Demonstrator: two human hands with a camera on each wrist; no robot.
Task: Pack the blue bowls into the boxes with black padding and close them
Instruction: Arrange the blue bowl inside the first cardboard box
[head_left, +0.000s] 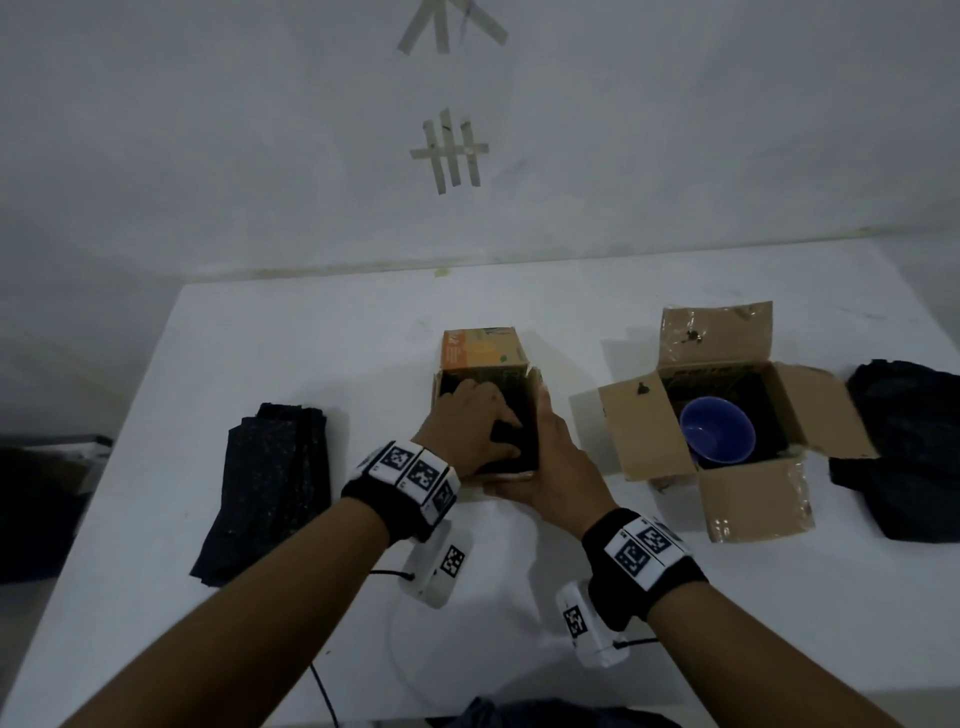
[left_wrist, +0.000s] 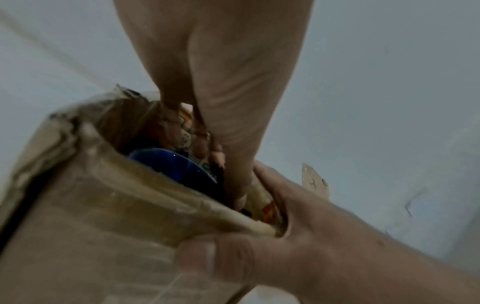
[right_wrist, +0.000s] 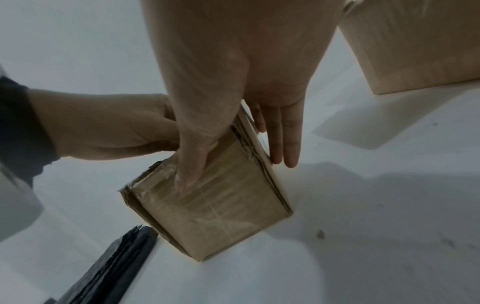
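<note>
Two straight-fingered hands: left hand (head_left: 470, 422) inside the upright, mouth-up box (right_wrist: 221, 209), right hand (head_left: 551, 467) bracing outside.

White table (head_left: 311, 332) fills lower frame. Pale wall (head_left: 208, 130) behind. Beige tape strips (head_left: 451, 151) crossed upper centre; second tape cluster (head_left: 449, 23) at top edge. Black cable (head_left: 324, 691) at bottom edge.

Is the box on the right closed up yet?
No, the right-hand box has its flaps spread open, with a blue bowl showing inside.
</note>
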